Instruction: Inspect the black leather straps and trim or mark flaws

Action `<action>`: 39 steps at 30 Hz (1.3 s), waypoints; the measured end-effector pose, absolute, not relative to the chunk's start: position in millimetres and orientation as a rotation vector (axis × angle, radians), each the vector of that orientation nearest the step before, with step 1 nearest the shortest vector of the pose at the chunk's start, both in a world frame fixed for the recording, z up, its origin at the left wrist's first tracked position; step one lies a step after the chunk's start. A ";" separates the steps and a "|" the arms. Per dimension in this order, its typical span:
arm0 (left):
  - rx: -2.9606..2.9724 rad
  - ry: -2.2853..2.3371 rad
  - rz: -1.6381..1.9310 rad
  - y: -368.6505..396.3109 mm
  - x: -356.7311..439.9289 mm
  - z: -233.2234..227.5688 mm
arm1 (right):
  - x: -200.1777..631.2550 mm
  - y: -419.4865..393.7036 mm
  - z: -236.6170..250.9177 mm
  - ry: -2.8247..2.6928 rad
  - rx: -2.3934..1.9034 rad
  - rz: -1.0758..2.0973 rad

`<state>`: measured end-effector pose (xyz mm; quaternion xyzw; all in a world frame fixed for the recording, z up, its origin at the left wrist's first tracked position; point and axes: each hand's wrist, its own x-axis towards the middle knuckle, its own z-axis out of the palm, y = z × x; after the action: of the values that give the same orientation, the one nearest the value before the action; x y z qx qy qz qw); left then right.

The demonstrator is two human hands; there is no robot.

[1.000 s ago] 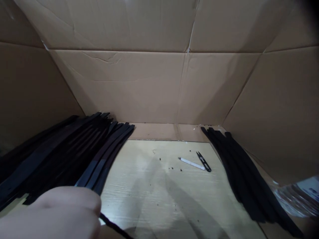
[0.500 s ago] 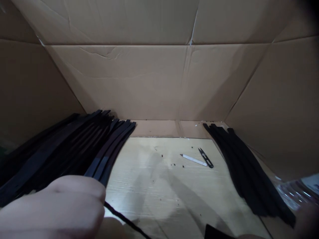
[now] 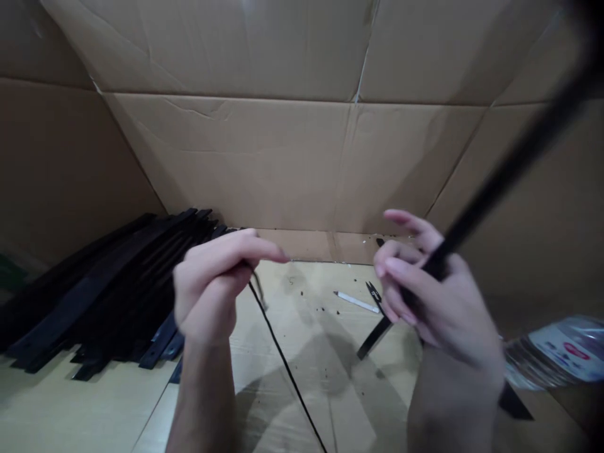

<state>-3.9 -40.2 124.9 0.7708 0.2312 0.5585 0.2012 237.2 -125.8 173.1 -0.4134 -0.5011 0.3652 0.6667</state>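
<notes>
My left hand is raised over the light wooden tabletop, its fingers pinched on a thin black cord that runs down toward the near edge. My right hand is closed around a long black strap, which slants from the upper right, through my fingers, down to an end near the table. Both hands are close together in the middle of the view. Just behind my right hand lie a white pencil and small black thread snips.
A big pile of black straps lies at the left. Brown cardboard walls enclose the table at the back and both sides. Clear plastic bags with printed labels sit at the right. Small dark crumbs dot the tabletop.
Both hands have risen into the middle of the view. My right hand, out of sight before, now holds a black strap up; my left hand lifted the cord from the near left corner.
</notes>
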 end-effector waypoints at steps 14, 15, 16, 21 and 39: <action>2.460 0.761 1.429 -12.5 17.7 163.9 | 236.9 -71.3 132.8 -1.614 -1.224 0.694; 2.456 0.784 1.418 -11.2 17.0 163.1 | 236.5 -70.3 131.9 -1.618 -1.255 0.683; 2.452 0.804 1.407 -10.2 16.4 162.5 | 235.9 -69.5 131.3 -1.618 -1.282 0.660; 2.464 0.781 1.351 -12.4 14.6 162.6 | 232.5 -66.9 131.7 -1.680 -1.267 0.499; 2.494 0.587 1.386 -18.3 31.5 166.3 | 212.4 -81.4 147.2 -1.731 -1.416 0.428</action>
<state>31.5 -18.3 166.3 0.8505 0.2002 0.4728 0.1140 212.4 -81.4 147.2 -0.5647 -0.6903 0.1705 0.4189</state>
